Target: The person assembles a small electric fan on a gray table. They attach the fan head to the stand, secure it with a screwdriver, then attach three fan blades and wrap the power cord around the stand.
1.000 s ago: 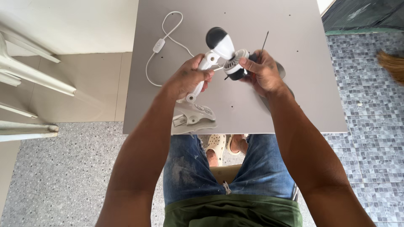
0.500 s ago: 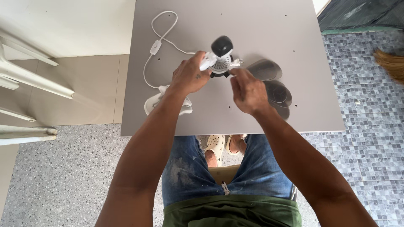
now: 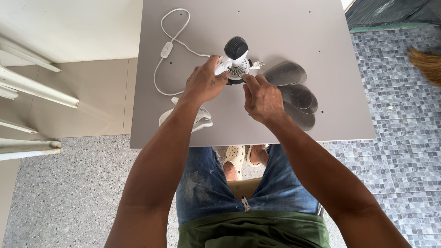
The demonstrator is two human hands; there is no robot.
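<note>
A small white fan motor unit with a black round cap lies on the grey table. My left hand grips its white neck from the left. My right hand pinches at the motor's front just right of centre. A translucent grey fan blade lies flat on the table beside and partly under my right hand. The fan's white base shows under my left forearm near the table's front edge.
A white power cord with an inline switch loops at the table's back left. White chair legs stand at the left. A broom head lies on the tiled floor at right.
The fan blade has come off the motor and now lies flat on the table. My right hand went down with it and has come back to the motor's front. My left hand keeps its grip.
</note>
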